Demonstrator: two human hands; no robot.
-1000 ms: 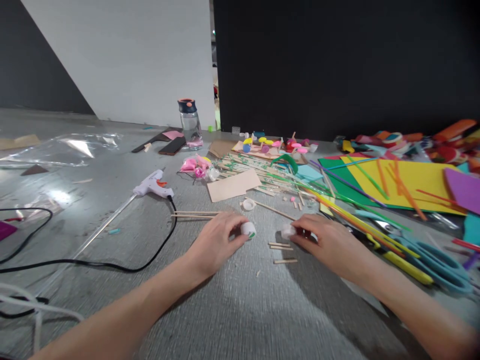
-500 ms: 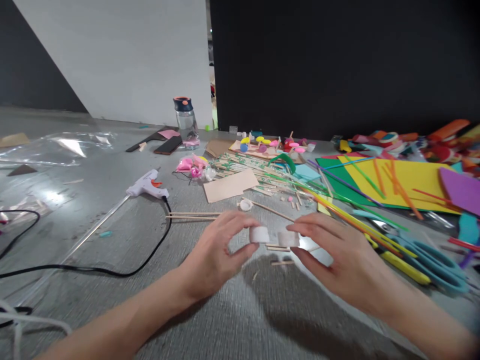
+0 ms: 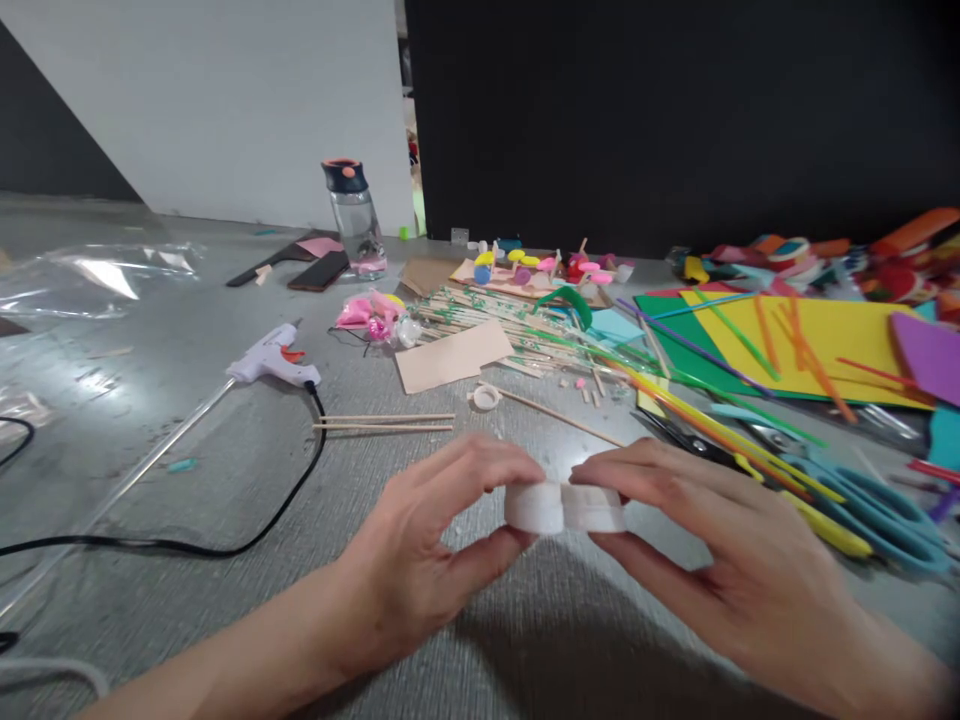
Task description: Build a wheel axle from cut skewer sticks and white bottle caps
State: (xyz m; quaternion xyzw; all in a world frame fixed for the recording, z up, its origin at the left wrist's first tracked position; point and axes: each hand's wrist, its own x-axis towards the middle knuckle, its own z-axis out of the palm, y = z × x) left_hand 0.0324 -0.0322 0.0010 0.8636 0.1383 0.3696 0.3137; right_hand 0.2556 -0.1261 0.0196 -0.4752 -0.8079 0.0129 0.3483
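Between thumb and fingers, my left hand (image 3: 442,535) pinches a white round cap (image 3: 533,508). A second white round cap (image 3: 594,509) is pinched the same way by my right hand (image 3: 712,540). The two caps are side by side above the table, with their edges meeting. Beyond them on the tabletop sits a small white ring-like cap (image 3: 486,398), close to a thin wooden stick (image 3: 559,414). Two more wooden sticks (image 3: 390,422) lie parallel to the left, past my left hand.
At left rests a white glue gun (image 3: 274,358) with a black cord (image 3: 225,547). A water bottle (image 3: 358,225) stands at the back. Blue-handled scissors (image 3: 885,515) and a yellow cutter (image 3: 825,525) lie at right, near coloured sheets (image 3: 810,350). A beige card (image 3: 454,357) lies mid-table.
My hands have brought the two white caps together, closing the gap between them. Both caps are now nearer to me. The view has shifted slightly.
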